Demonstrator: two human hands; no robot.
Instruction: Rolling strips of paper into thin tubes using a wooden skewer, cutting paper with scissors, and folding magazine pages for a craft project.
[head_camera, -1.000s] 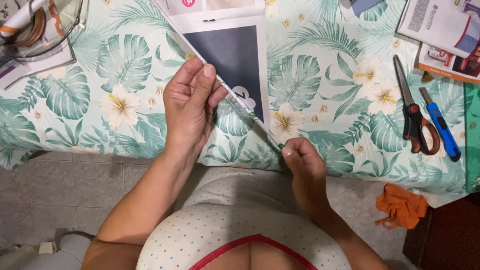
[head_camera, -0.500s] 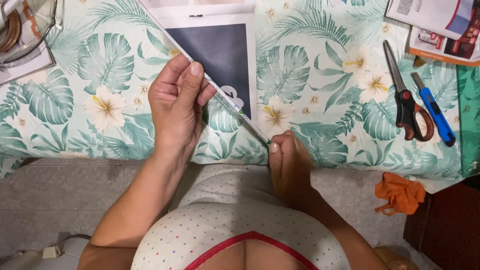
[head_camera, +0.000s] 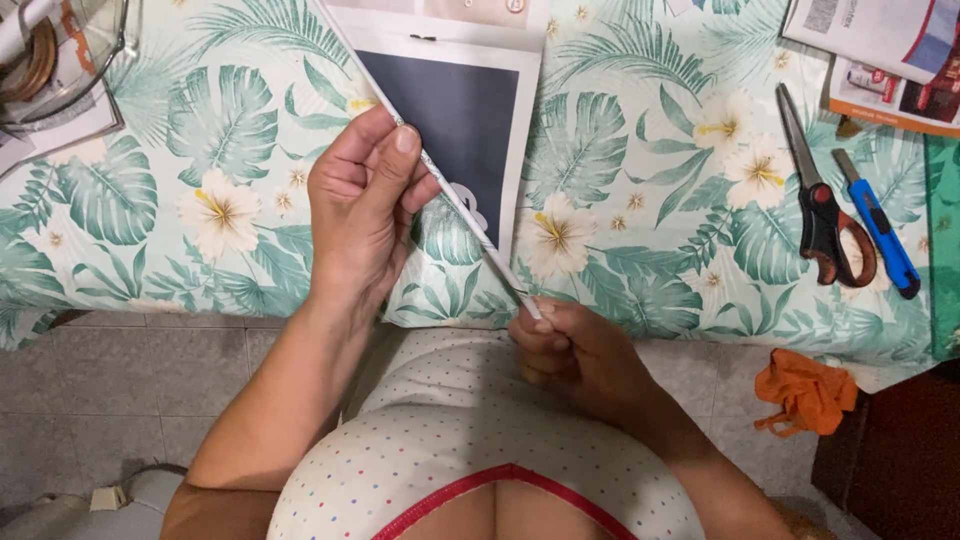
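Head view: left hand (head_camera: 365, 205) raised over the table edge, fingers pressed together and curled round a thin rolled paper stick (head_camera: 455, 195), thumb on top pinching it against the fingertips. The stick runs diagonally from the far left, past the left hand, down to the near right. Right hand (head_camera: 570, 350) sits just off the near edge of the table, fingers curled tight into a near fist, thumb and forefinger pinching the stick's near tip.

Stick is held in the air above a floral leaf-print tablecloth (head_camera: 640, 200), crossing over a magazine page (head_camera: 455, 110) with a dark blue block and white margin that lies flat at far centre.

Right side of the table: scissors (head_camera: 825, 205) with red-black handles, blades pointing far. Just beside them on the right, a blue utility knife (head_camera: 880, 235), apart from the scissors, not touching. More magazines (head_camera: 880, 50) at the far right corner. Far left corner: a clear glass bowl (head_camera: 65, 55), contents too cropped to tell.

Off the table, near right: an orange crumpled cloth (head_camera: 805, 390) on the tiled floor (head_camera: 110, 390). The person wears a white dotted top (head_camera: 480, 440) with red trim.
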